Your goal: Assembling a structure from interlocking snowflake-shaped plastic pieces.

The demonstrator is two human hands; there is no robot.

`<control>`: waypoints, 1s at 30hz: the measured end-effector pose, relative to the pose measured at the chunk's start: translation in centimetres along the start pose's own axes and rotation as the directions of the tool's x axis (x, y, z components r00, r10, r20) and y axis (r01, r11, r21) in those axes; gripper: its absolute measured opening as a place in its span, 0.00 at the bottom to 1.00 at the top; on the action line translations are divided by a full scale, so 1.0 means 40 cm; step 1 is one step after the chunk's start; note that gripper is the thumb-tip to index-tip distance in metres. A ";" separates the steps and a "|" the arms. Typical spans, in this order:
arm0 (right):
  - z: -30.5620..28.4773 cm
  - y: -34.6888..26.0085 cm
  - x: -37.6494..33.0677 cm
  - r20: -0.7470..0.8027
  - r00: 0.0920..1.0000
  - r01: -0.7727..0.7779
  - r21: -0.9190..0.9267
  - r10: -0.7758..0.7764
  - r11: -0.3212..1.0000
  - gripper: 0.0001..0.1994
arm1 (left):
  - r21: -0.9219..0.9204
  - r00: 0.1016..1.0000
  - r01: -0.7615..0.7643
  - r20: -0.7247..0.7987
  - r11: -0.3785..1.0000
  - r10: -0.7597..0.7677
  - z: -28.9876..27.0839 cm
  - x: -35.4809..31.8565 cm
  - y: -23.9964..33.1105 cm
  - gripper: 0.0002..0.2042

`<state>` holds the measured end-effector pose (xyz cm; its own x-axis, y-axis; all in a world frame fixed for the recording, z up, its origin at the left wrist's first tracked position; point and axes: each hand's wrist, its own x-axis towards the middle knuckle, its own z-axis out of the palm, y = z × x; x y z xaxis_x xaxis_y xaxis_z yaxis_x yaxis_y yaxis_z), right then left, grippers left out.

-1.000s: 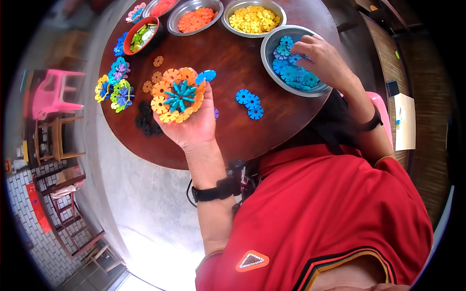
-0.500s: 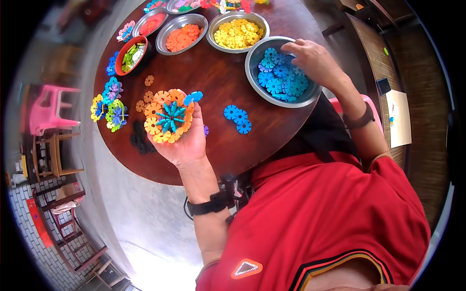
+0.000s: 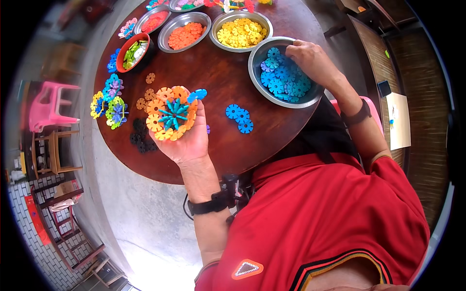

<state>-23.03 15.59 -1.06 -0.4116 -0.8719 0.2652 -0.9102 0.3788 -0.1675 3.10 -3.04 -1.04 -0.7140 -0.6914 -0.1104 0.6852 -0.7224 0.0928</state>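
On the palm of my left hand (image 3: 194, 143) rests a flower assembly (image 3: 173, 115) of notched plastic discs, with an orange ring around teal discs standing on edge. Its fingers curl behind it, partly hidden. Blue discs (image 3: 198, 94) stick out at the assembly's upper right. My right hand (image 3: 311, 57) reaches over the far rim of a metal bowl (image 3: 253, 72) of blue and teal discs (image 3: 281, 80). Its fingers are bent together; whatever is between the fingertips cannot be made out. Three loose blue discs (image 3: 239, 116) lie on the table between the hands.
Metal bowls of yellow discs (image 3: 241, 33), orange discs (image 3: 186, 36) and red discs (image 3: 154, 21) line the round table's (image 3: 223, 145) far side. A red bowl (image 3: 145, 57) holds green and white pieces. Finished flowers (image 3: 116, 112) stand at the left edge; black discs (image 3: 141, 138) lie nearby.
My right hand has shifted slightly and its fingers have drawn closer together at the bowl. The flower assembly stays in my left hand. The whole view has moved slightly.
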 end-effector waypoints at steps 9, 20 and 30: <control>-0.007 -0.006 0.010 0.053 0.998 0.038 0.021 -0.039 0.999 0.11 | 0.016 1.000 0.009 0.003 1.000 -0.009 -0.002 0.000 -0.001 0.19; -0.021 -0.005 0.020 0.024 0.999 -0.029 0.051 0.028 0.998 0.08 | 0.045 1.000 0.010 -0.019 0.999 -0.009 -0.023 0.009 0.007 0.24; -0.072 -0.227 0.033 0.192 0.957 0.062 0.594 -0.215 0.802 0.08 | 0.018 1.000 -0.023 0.007 1.000 0.023 -0.023 0.024 0.033 0.24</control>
<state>-15.43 11.90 3.53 -0.1892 -0.9760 0.1078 -0.7286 0.0659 -0.6817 3.45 -4.63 -1.95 -0.6992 -0.7078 -0.1010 0.6987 -0.7064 0.1129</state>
